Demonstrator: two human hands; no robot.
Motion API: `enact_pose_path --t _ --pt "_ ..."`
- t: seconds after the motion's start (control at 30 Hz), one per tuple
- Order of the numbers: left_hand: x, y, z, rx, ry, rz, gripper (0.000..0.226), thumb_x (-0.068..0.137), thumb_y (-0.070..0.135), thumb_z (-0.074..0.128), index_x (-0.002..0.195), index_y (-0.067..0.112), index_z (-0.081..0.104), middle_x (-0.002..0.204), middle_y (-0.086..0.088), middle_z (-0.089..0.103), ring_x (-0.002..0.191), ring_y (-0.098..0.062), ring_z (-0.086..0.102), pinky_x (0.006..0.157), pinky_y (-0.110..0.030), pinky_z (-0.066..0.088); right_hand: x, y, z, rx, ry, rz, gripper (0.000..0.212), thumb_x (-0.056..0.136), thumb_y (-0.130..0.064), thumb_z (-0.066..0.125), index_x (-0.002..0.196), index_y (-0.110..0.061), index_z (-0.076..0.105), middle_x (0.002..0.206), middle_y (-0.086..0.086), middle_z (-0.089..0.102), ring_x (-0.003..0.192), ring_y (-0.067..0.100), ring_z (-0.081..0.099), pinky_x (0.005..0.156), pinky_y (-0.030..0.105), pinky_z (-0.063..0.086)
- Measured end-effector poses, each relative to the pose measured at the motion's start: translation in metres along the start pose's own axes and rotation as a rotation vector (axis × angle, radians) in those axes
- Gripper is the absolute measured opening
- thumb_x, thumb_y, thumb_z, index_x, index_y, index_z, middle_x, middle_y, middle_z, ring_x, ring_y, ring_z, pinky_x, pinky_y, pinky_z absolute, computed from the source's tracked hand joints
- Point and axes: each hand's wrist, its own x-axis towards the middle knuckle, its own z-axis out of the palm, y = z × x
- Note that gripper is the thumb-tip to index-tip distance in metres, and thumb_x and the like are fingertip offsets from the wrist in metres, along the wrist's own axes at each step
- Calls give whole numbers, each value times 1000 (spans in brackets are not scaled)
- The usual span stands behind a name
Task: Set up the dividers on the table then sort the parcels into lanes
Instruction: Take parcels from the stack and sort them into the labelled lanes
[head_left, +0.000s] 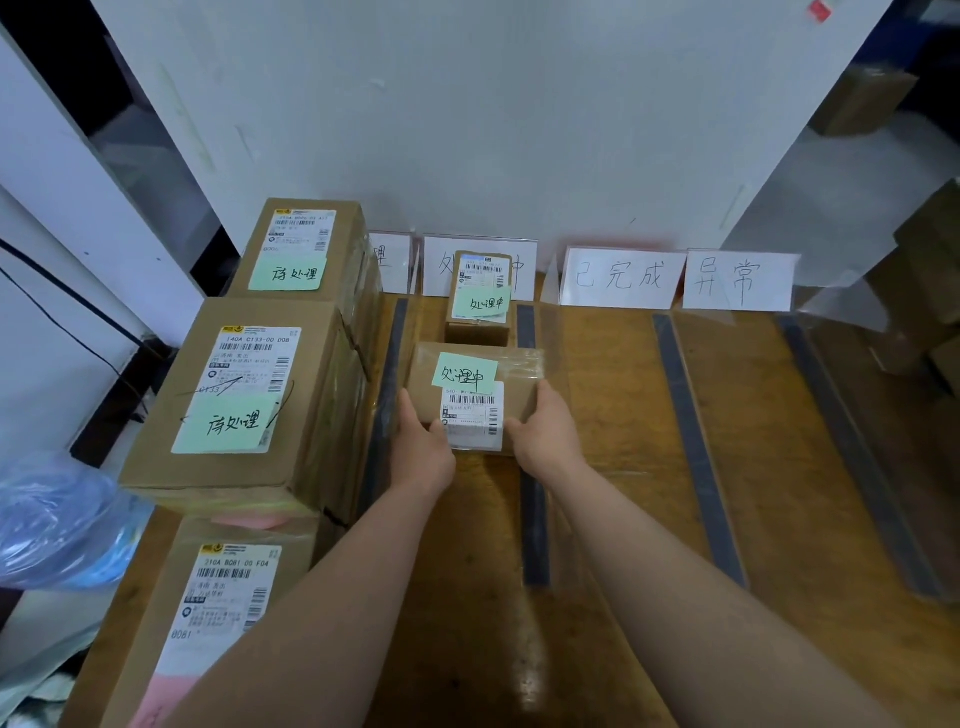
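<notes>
Grip: both hands are closed on one small parcel (475, 397). The left hand (423, 447) clasps its near left corner, and the right hand (548, 428) clasps its near right edge with the thumb laid across the front. Whether the parcel rests on the worktop (613, 467) or is held just clear of it cannot be told.

All positions below are given from this held parcel. It carries a green note (466, 371) with handwriting and a white barcode label (472, 415) whose lower edge is partly covered by the hands. It sits in the second lane from the left, between a dark divider strip (387, 374) to its left and another strip (534, 519) to its right; the middle of the right strip is hidden behind the right hand.

Just behind it stands a smaller parcel (480, 299) with its own green note, which blocks the centre of a white sign card (441, 265), so that its wording cannot be read whole. Left of that, another card (389, 260) is mostly hidden by a large box (306, 249).

To the left, three large boxes stand in a row. The middle box (244, 395) and the far one bear green notes; the nearest box (218, 608) is cut off by the frame and shows pink paper at its lower edge.

To the right, two further strips (696, 447) (852, 447) mark lanes, with two legible cards (621, 278) (737, 280) at their far end. Clear upright sheets seem to rise from the strips but are hard to make out.
</notes>
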Motion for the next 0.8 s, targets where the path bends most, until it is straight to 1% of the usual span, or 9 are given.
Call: enact_pose_path --t 0.1,0.23,0.33,0.4,0.47,0.53,0.6,0.7,0.8 --pt "-6 2 -1 -5 6 -14 66 106 21 38 157 28 -2 153 -7 37 83 -5 49 50 -18 36 -4 -5 -7 31 -16 15 48 88 -16 66 132 -20 48 132 2 54 121 23 53 95 39 52" --pt "-17 8 -9 17 18 8 59 105 26 41 155 19 12 149 -10 41 105 -15 54 51 -18 41 -16 -16 -27 27 -13 -37 47 92 -17 61 137 -19 45 137 1 52 123 21 52 95 33 47" --pt "-23 14 -16 61 17 120 45 103 30 44 145 16 33 137 -7 53 95 -10 55 40 -13 42 -30 -25 -48 -28 10 -107 51 94 -19 59 141 -17 41 141 1 48 128 19 47 99 30 41" --pt "-25 21 -20 102 5 211 42 101 33 48 140 19 40 132 -5 56 97 -13 62 41 -10 43 -39 -28 -65 -70 18 -156 47 95 -19 58 139 -17 43 140 0 50 127 16 48 94 23 38" --pt "-31 34 -22 191 13 311 42 100 35 50 138 21 43 130 -4 57 104 -17 63 51 -14 50 -47 -27 -83 -132 28 -195 45 95 -20 58 138 -16 45 140 1 50 127 16 48 92 21 37" --pt "-45 53 -22 311 29 425 49 99 37 51 144 23 39 140 -5 50 122 -22 56 80 -31 58 -54 -21 -101 -203 51 -212 51 96 -23 57 143 -15 39 148 3 42 135 18 41 105 27 35" --pt "-67 74 -17 412 42 527 53 100 34 51 149 22 34 150 -5 42 135 -24 45 105 -44 46 -61 -9 -120 -266 77 -202 58 96 -28 56 148 -15 32 154 3 35 140 18 34 112 30 30" --pt "-100 99 1 530 57 672 46 100 35 50 143 21 42 144 -4 49 129 -22 49 106 -40 41 -72 14 -158 -336 146 -205 55 96 -32 55 145 -13 37 150 4 41 138 19 37 113 31 30" --pt "-132 115 32 547 -22 798 47 100 38 48 143 22 42 144 -4 50 130 -22 48 109 -40 38 -87 43 -200 -385 213 -176 54 97 -32 53 145 -11 37 150 6 40 139 20 35 115 32 27"
